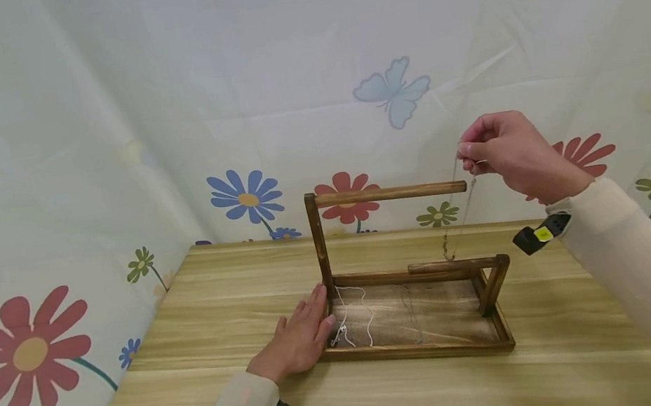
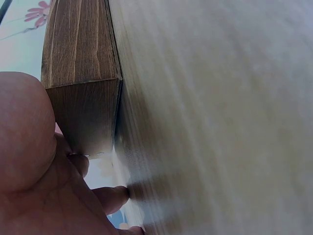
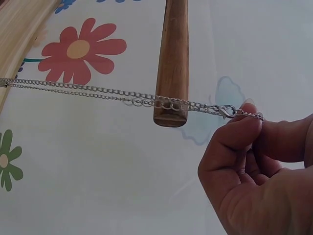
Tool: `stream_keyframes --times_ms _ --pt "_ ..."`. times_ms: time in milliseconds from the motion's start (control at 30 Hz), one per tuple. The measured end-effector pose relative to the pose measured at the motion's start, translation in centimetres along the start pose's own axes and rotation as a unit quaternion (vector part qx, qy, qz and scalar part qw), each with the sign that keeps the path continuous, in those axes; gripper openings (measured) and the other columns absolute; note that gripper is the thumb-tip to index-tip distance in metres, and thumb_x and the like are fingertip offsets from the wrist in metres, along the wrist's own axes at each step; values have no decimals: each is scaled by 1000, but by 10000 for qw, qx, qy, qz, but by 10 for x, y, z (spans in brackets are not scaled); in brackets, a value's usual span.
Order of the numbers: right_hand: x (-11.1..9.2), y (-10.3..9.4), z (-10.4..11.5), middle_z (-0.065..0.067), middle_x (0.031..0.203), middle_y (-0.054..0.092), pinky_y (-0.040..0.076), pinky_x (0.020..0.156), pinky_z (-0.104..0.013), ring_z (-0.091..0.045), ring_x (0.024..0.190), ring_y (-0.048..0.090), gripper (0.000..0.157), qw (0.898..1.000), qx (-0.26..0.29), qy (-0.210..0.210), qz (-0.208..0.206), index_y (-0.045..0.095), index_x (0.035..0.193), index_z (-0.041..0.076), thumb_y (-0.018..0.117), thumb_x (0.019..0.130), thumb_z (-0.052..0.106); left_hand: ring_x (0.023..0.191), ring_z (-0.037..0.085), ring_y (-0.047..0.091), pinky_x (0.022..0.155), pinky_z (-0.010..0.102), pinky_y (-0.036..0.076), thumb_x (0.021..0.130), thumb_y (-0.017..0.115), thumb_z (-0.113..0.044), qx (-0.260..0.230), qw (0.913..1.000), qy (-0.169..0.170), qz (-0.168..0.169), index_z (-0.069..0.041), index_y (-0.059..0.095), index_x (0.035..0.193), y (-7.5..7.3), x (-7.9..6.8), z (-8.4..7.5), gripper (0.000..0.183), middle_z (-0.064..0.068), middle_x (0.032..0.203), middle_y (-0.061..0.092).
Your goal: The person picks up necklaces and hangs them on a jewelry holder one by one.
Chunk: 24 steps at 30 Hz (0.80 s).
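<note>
My right hand (image 1: 512,152) is raised at the right, pinching a silver chain necklace (image 3: 112,91) near its lobster clasp (image 3: 226,111) between thumb and forefinger. The necklace hangs down in a narrow loop just beyond the free end of the upper bar (image 1: 391,193) of a dark wooden jewellery stand (image 1: 413,352). In the right wrist view the chain crosses in front of that bar end; whether they touch I cannot tell. Fairly straight fingers of my left hand (image 1: 299,338) rest against the left end of the stand's tray.
White cord (image 1: 368,310) and a small silver piece (image 1: 338,334) lie at the tray's left end, with a thin chain (image 1: 409,310) mid-tray. A shorter, lower bar (image 1: 457,264) points left from the right post. Behind the wooden table (image 1: 238,295) hangs a flowered sheet (image 1: 277,61).
</note>
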State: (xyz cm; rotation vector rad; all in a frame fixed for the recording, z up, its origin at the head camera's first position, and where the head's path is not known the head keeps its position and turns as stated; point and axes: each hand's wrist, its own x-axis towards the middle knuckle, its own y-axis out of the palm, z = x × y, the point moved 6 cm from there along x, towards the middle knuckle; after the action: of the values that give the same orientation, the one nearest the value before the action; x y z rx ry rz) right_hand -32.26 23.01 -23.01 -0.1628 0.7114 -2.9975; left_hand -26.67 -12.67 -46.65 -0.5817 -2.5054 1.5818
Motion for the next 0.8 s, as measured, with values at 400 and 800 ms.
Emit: stream_keyframes --times_ms 400,800 --pt "0 7 7 8 89 65 60 78 -21 -8 81 66 21 9999 -39 -100 39 56 117 -4 57 107 15 158 47 28 120 78 18 114 35 -41 -10 10000 19 17 -16 13 169 0 0 0 65 2 177 14" --pt "1 14 13 2 92 65 60 78 -21 -9 80 66 20 9998 -26 -190 100 56 114 -5 59 106 14 158 45 27 120 77 18 114 34 -42 -5 10000 -11 64 -17 11 170 0 0 0 65 1 178 14"
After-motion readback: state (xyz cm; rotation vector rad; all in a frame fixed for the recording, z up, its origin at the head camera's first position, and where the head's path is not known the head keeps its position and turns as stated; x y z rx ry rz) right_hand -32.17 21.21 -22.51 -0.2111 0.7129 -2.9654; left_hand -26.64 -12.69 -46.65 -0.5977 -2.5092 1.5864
